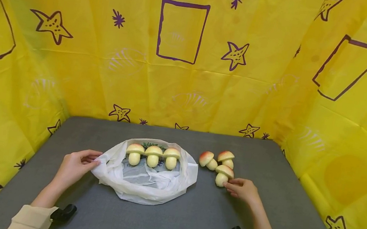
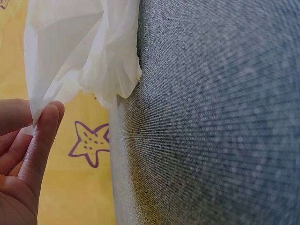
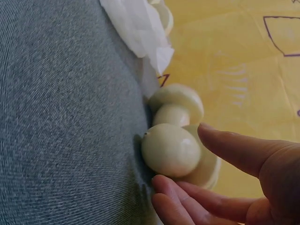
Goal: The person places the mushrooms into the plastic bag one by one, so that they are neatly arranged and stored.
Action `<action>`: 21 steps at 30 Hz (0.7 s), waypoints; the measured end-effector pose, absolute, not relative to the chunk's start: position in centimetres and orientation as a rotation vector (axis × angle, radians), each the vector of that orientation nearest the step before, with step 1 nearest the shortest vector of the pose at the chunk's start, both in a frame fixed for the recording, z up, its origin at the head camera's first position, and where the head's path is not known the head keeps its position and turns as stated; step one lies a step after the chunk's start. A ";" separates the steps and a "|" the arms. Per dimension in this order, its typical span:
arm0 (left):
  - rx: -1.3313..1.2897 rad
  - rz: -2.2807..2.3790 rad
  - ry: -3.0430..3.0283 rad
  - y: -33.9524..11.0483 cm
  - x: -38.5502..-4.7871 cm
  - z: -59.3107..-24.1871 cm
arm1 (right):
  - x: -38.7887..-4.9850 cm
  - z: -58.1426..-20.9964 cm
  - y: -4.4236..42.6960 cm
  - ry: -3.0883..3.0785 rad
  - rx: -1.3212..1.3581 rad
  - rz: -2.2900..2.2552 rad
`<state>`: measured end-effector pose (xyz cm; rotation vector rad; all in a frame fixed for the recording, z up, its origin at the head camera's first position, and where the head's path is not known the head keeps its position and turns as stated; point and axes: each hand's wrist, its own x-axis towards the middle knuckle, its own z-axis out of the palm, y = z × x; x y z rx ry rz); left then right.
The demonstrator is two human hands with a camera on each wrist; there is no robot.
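Note:
A white plastic bag (image 1: 137,194) lies spread wide at its mouth, with three toy mushrooms (image 1: 152,160) in a row inside. My left hand (image 1: 74,163) pinches the bag's left edge between thumb and fingers; the left wrist view shows the thin film (image 2: 65,47) held at the fingertips. To the bag's right, three more red-and-cream mushrooms (image 1: 208,160) lie close together. My right hand (image 1: 243,189) is at the stem of the nearest one (image 1: 223,175). In the right wrist view, thumb and fingers stand apart around that mushroom's stem (image 3: 171,150), the fingers (image 3: 173,201) below it.
The grey tabletop (image 1: 160,228) is walled on its back and sides by yellow cloth (image 1: 181,83) with purple drawings. Black straps (image 1: 64,213) sit at both wrists, beside the beige sleeves (image 1: 31,220).

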<state>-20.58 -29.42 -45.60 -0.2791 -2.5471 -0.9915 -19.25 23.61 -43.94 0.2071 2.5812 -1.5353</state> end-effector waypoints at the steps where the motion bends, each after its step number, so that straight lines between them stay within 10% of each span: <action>1: -0.279 -0.992 -2.547 -29.4 -20.6 -45.6 | -19.3 -44.1 23.6 2.570 0.212 -1.545; 21: -0.273 -0.976 -2.553 -29.6 -20.3 -45.5 | -21.0 -45.9 23.3 2.633 0.257 -1.457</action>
